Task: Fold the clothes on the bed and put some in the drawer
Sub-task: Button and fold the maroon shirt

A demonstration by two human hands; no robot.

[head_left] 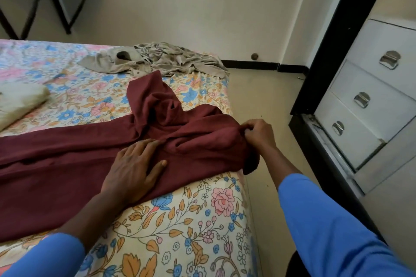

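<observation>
Right, I've got the maroon top (67, 164) laid across the bed (202, 220). Its bulk runs from the left edge over to the right edge, where one end spills just over the side. My left hand (135, 168) lies flat on the middle of it, fingers (144, 145) straight and spread, pressing the cloth to the mattress and gripping nothing. My right hand (258, 135) is at the bed's right edge, its fingers (248, 129) curled in and pinching a bit of the maroon fabric at that end.

Beyond the hands the top is bunched and twisted, and one sleeve-like length reaches toward the far right corner. So I judge the fold proper hasn't begun, and this is the straightening. To do it well, I'd want the flat hand as the anchor while the pinch draws that end taut and level along the bed edge. Then the bunched part gets laid out smooth before any crease goes in. Pull too hard and I reckon the whole thing slides off the right edge.

The grey garment (162, 60) waits crumpled at the far right corner, and a cream cloth (20, 103) sits at the left edge. The drawer unit (369, 101) stands off to the right of the bed, within easy reach once this one is folded
</observation>
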